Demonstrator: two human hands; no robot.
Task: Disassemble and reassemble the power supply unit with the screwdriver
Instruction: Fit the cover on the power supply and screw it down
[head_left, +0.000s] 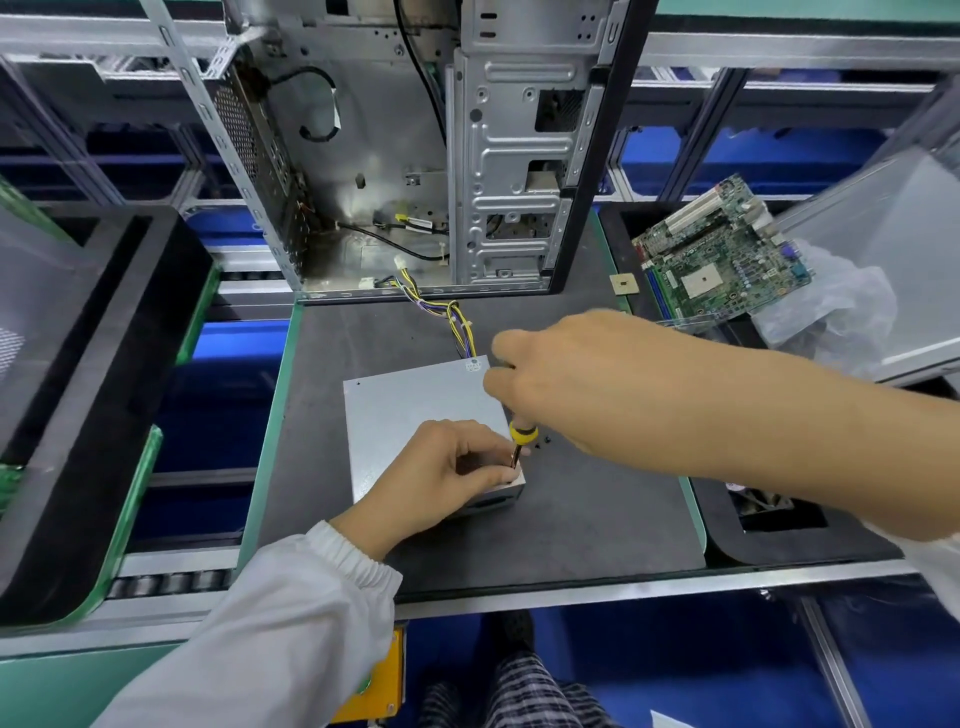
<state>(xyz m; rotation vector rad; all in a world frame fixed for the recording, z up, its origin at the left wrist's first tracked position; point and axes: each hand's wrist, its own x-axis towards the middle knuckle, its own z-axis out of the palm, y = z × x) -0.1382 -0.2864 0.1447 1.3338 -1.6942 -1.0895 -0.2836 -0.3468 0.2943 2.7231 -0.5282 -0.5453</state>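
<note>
Resting flat on a dark mat (571, 519), a grey metal power supply unit (415, 410) sits at the centre of the view, its near right corner pointing toward five o'clock. A bundle of yellow, purple and black wires (457, 322) runs from its far edge up toward twelve o'clock, into an open computer case (415, 156) that stands upright at the back of the mat.

The left hand (441, 467), coming in from seven o'clock in a white sleeve (291, 623), lies on the unit's near right corner. Its fingertips pinch the metal shaft of a screwdriver (519, 439) just above the corner.

The right hand (582, 374) reaches in from three o'clock with a bare forearm. Its fingers are curled down around the top of the screwdriver, whose yellow and black handle shows below the palm. The tool stands nearly upright, tip down at the unit's corner; the tip itself is hidden by the left fingers.

Two small dark specks, possibly screws (543, 441), lie on the mat just right of the handle.

At two o'clock, a green circuit board (727, 254) rests tilted in a black foam tray (779, 540), beside clear plastic wrapping (831, 317). A small tan square (623, 285) lies at the mat's far right corner. At nine o'clock sits another black foam tray (104, 364).
</note>
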